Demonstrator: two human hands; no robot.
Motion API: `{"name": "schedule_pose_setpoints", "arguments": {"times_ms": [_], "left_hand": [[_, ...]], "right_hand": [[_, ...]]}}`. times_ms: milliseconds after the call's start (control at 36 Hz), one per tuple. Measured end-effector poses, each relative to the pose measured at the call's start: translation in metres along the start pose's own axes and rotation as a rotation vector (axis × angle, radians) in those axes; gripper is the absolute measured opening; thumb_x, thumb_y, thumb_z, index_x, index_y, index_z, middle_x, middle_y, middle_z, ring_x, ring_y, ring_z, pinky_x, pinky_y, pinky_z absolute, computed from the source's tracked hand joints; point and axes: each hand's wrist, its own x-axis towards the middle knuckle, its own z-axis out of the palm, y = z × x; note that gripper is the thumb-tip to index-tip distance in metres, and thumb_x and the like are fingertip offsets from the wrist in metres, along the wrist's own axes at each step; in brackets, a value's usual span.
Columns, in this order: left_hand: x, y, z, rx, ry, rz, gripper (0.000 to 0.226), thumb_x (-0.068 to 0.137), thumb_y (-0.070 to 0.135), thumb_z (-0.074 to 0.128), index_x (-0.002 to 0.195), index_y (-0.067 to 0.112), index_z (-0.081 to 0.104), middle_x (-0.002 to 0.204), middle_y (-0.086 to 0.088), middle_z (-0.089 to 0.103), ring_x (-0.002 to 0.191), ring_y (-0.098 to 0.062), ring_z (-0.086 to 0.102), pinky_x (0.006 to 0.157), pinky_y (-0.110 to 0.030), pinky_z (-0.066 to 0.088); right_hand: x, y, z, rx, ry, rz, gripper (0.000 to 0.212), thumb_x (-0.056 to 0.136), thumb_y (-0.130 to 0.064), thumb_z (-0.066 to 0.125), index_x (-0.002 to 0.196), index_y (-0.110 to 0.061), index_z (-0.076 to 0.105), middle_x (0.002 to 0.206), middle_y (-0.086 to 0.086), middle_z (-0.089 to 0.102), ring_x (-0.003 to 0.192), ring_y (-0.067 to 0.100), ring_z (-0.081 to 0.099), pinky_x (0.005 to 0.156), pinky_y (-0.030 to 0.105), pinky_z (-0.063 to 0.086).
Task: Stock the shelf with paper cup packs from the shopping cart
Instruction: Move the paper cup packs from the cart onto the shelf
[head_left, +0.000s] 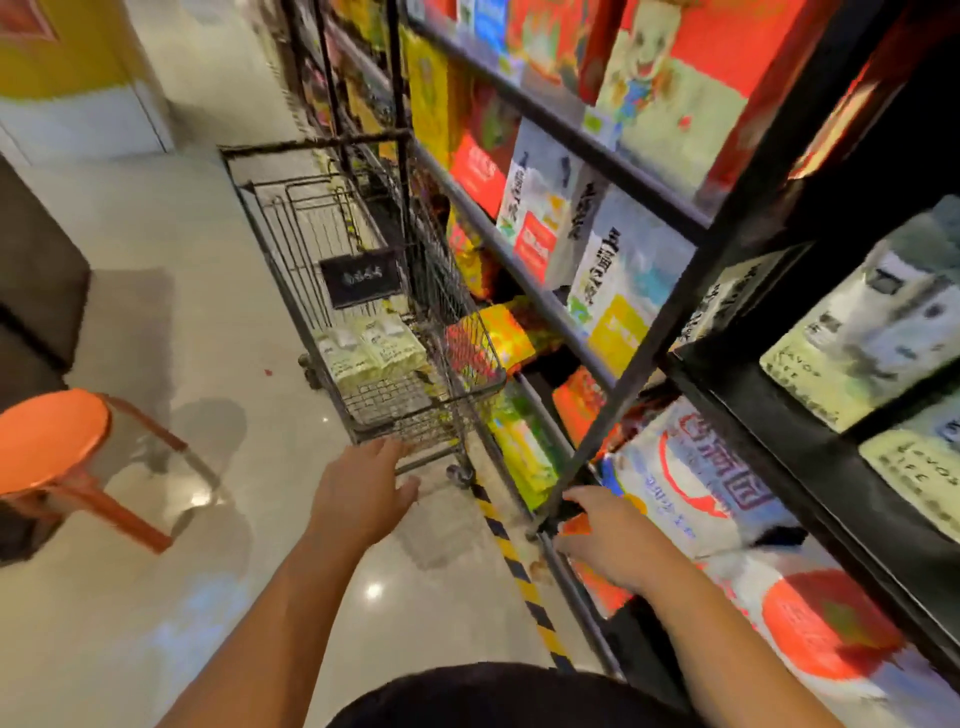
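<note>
- Our left hand (361, 493) reaches forward with its fingers straight and spread, and it holds nothing. Its fingertips are at the near end of the shopping cart (431, 411). We cannot tell whether they touch the wire.
- Our right hand (610, 540) is also empty, with the fingers loosely extended toward the foot of the black upright of the shelf (675, 306). The blur hides whether it makes contact.
- Between our hands a yellow-and-black striped tape (511, 556) runs along the floor (234, 597) at the shelf's base.
- The shelf's rails fill our right side from about 1 o'clock to 5 o'clock. The cart stands just beside them, leaving little gap on that side.
- There is open tiled floor from 7 to 11 o'clock, with an orange stool (49, 439) at 9 o'clock, well apart from the cart.
- The paper cup packs (371, 356) are pale green, clear-wrapped bundles with white labels and small dark print. The print is too blurred to read.
- They lie side by side on the bottom of the cart basket, under a small black sign (361, 278).
- The packs are at 12 o'clock from our left hand, inside the cart beyond its near end wall, and at about 10 o'clock from our right hand. Neither hand touches them.
- Pale packs of a similar look (857, 358) sit on the shelf at 2 o'clock from our right hand.
</note>
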Motion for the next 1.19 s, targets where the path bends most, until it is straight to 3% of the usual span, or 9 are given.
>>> {"name": "schedule_pose_setpoints", "arguments": {"times_ms": [83,250,528,694,833,1056,1194], "left_hand": [[0.006,-0.025,0.002,-0.056,-0.003,-0.08,0.054,0.095,0.052,0.053,0.145,0.03,0.046,0.144,0.003,0.054,0.131,-0.023,0.049,0.103,-0.038,0.045],[0.019,-0.058,0.011,-0.108,-0.056,-0.192,0.056,0.095,0.052,0.053,0.145,0.028,0.046,0.144,0.002,0.053,0.13,-0.023,0.049,0.101,-0.038,0.045],[0.079,-0.096,0.009,-0.072,-0.059,-0.332,0.055,0.096,0.051,0.051,0.145,0.027,0.047,0.144,0.003,0.053,0.129,-0.021,0.05,0.099,-0.037,0.046],[0.155,-0.101,-0.001,-0.044,-0.086,-0.42,0.053,0.097,0.05,0.049,0.145,0.027,0.046,0.143,0.003,0.052,0.129,-0.02,0.048,0.098,-0.035,0.046],[0.229,-0.089,-0.013,-0.005,-0.071,-0.441,0.046,0.098,0.046,0.048,0.138,0.026,0.053,0.138,0.003,0.056,0.125,-0.02,0.053,0.095,-0.036,0.047],[0.305,-0.082,0.001,-0.051,-0.082,-0.554,0.048,0.097,0.042,0.051,0.139,0.02,0.053,0.136,-0.003,0.058,0.124,-0.027,0.053,0.096,-0.04,0.047],[0.329,-0.083,0.012,-0.106,-0.175,-0.544,0.053,0.098,0.043,0.049,0.147,0.024,0.043,0.148,0.001,0.048,0.133,-0.023,0.045,0.105,-0.039,0.045]], "right_hand": [[0.025,-0.019,-0.006,-0.03,-0.011,-0.024,0.062,0.091,-0.042,0.064,0.145,-0.019,0.045,0.147,0.004,0.046,0.127,0.021,0.05,0.102,0.034,0.044],[0.072,-0.052,-0.019,-0.045,-0.094,-0.096,0.07,0.095,-0.045,0.062,0.154,-0.022,0.033,0.161,0.002,0.028,0.139,0.022,0.041,0.106,0.035,0.042],[0.188,-0.103,-0.042,-0.118,-0.206,-0.212,0.064,0.096,-0.041,0.061,0.152,-0.019,0.038,0.158,0.003,0.036,0.142,0.022,0.039,0.11,0.034,0.038],[0.292,-0.127,-0.084,-0.145,-0.224,-0.305,0.069,0.092,-0.048,0.063,0.15,-0.019,0.041,0.156,0.004,0.038,0.142,0.022,0.038,0.113,0.034,0.036],[0.369,-0.14,-0.129,-0.178,-0.189,-0.337,0.062,0.092,-0.05,0.061,0.143,-0.016,0.048,0.144,0.007,0.05,0.13,0.026,0.048,0.102,0.034,0.042],[0.451,-0.151,-0.149,-0.187,-0.347,-0.344,0.066,0.095,-0.044,0.061,0.151,-0.017,0.038,0.156,0.008,0.038,0.135,0.025,0.045,0.106,0.034,0.039],[0.486,-0.15,-0.149,-0.108,-0.38,-0.293,0.067,0.094,-0.046,0.062,0.15,-0.018,0.04,0.155,0.004,0.039,0.095,0.015,0.056,0.08,0.026,0.045]]}}
